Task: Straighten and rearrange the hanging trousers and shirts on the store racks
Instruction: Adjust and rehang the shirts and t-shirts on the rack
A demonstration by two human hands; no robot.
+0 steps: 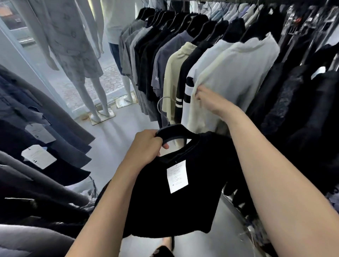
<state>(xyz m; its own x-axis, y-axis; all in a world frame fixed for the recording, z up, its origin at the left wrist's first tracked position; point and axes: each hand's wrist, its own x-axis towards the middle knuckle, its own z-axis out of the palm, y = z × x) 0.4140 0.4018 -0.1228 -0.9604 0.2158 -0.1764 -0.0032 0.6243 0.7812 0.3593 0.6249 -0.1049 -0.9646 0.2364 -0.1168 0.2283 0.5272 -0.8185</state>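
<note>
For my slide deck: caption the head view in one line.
Left hand holds a black shirt by its hanger; right hand parts pale shirts on the rack.

A black shirt hangs off the rack on a black hanger, white tag at its neck. On the rack, grey, black, beige and pale shirts hang crowded, sleeves overlapping.

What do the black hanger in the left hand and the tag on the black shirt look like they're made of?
Hanger: looks like matte black plastic, smooth and moulded, with a thin grey wire hook that seems metal. Tag: flat, white and printed, probably card or paper; the print is too small to read.
</note>
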